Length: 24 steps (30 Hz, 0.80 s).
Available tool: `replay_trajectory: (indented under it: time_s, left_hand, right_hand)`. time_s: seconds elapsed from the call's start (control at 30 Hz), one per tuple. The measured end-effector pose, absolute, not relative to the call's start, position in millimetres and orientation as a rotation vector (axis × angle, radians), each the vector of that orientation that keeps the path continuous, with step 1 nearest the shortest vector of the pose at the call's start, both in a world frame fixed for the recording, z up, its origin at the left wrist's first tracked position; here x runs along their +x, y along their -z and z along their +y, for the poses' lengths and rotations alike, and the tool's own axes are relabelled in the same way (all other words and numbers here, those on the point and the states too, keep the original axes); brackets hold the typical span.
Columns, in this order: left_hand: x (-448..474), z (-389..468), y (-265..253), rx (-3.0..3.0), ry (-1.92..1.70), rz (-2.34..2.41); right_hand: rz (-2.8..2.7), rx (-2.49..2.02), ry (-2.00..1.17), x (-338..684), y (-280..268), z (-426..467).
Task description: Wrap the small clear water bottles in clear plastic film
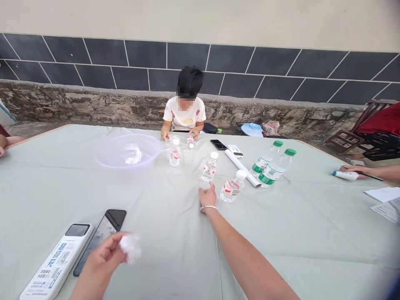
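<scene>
My left hand (103,260) is closed, pinching a crumpled whitish wad (130,248) between thumb and fingers; whether it is tissue or thin plastic I cannot tell. It is held near the dark phone (108,229) lying on the table. Farther forward, my right hand (207,196) reaches with thumb and forefinger apart and nothing visible between them. Its fingertips are just in front of a small white-capped water bottle (209,168); contact is unclear. Just to the right stands a second such bottle (231,188), and a third one (175,155) is farther back on the left.
A translucent purple basin (103,155) holds clear plastic. Across the table, a person (184,112) handles another small bottle (190,141). A white roll (242,167) lies beside green-capped bottles (272,171). A white patterned device (56,262) is front left; another person's hand (351,168) is far right.
</scene>
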<state>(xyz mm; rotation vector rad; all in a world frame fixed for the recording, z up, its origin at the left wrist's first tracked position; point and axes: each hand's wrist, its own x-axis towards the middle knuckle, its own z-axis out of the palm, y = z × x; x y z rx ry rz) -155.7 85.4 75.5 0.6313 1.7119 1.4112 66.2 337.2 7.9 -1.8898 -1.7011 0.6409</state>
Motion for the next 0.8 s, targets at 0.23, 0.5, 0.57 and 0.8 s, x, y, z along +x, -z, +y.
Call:
replay_trajectory:
  time_s: [0.23, 0.5, 0.57, 0.8]
  left_hand:
    - [-210, 190, -127, 0.502, -1.506, 1.655]
    - [-213, 294, -167, 0.540, -1.489, 1.781]
    - [-197, 284, -153, 0.669, -1.504, 1.814]
    - [-113, 105, -18, 1.610, -1.059, 1.795]
  right_hand:
    - [-2.134, -1.539, -0.672, 65, 13, 252]
    - [-2.241, -1.618, -0.586, 58, 5, 255]
    - [-2.261, -1.625, -0.581, 57, 5, 252]
    - [-2.202, -1.558, -0.616, 52, -1, 265]
